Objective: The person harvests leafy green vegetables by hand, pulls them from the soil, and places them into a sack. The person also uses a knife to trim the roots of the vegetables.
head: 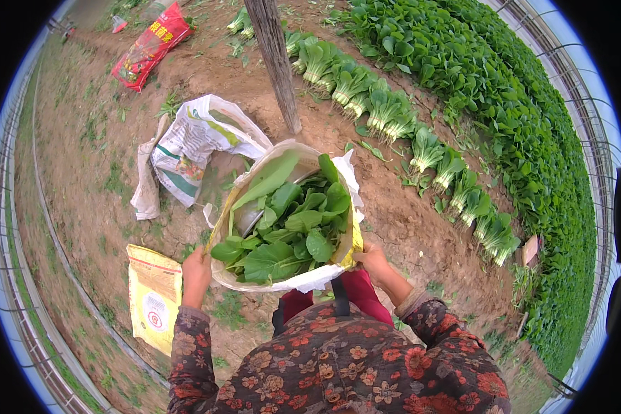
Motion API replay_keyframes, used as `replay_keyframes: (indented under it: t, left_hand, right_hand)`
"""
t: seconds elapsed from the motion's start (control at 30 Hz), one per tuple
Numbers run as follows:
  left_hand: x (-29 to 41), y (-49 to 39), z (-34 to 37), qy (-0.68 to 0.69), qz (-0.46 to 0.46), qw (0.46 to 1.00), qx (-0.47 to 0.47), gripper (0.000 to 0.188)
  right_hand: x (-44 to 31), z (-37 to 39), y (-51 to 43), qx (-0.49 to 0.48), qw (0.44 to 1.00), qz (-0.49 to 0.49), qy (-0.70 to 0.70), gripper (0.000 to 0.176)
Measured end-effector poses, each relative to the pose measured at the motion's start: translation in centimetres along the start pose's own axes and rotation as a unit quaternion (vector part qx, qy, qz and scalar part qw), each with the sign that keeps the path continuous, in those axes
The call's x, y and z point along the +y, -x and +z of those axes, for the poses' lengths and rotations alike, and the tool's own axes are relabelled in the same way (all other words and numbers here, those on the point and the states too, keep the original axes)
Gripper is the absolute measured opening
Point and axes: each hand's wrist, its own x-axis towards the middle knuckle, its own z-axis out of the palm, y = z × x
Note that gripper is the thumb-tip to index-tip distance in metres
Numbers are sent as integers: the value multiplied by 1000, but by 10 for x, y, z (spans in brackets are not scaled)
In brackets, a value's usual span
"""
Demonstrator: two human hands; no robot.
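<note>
In front of my body an open-topped woven plastic sack (353,243), white and yellow, is held by its rim. My left hand (196,271) grips the left side of the rim, and my right hand (373,261) has the right side. Loose green leaves (284,227) fill much of the sack, one long leaf (269,178) leaning against its far wall. Among them shows part of a shiny metal object (249,221), mostly covered. The sack's bottom is hidden by the leaves.
A wooden post (275,62) stands just beyond the sack. Tied bunches of leafy greens (385,111) lie in a row beside a dense crop bed (502,103). On the soil at left are a white sack (186,150), a yellow bag (155,300) and a red bag (152,49).
</note>
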Motion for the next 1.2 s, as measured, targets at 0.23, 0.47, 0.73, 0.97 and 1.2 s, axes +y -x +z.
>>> replay_keyframes:
  t: [0.23, 0.47, 0.73, 0.97, 1.2]
  left_hand:
    - [78, 6, -12, -209, 221, 948, 97, 30]
    - [121, -34, 5, -329, 443, 813, -184, 33]
    - [114, -75, 22, -208, 268, 931, -136, 22]
    - [100, -81, 49, -182, 162, 967, -69, 28]
    - [139, -79, 19, -139, 198, 963, -123, 19]
  right_hand:
    - [36, 17, 21, -5, 1000, 1, 28, 28]
    - [27, 16, 14, 2, 1000, -14, 1, 27]
    - [35, -6, -5, 33, 998, -40, 24, 32]
    - [40, -5, -14, 36, 998, -41, 10, 29]
    - [34, 10, -18, 47, 995, -65, 62, 27]
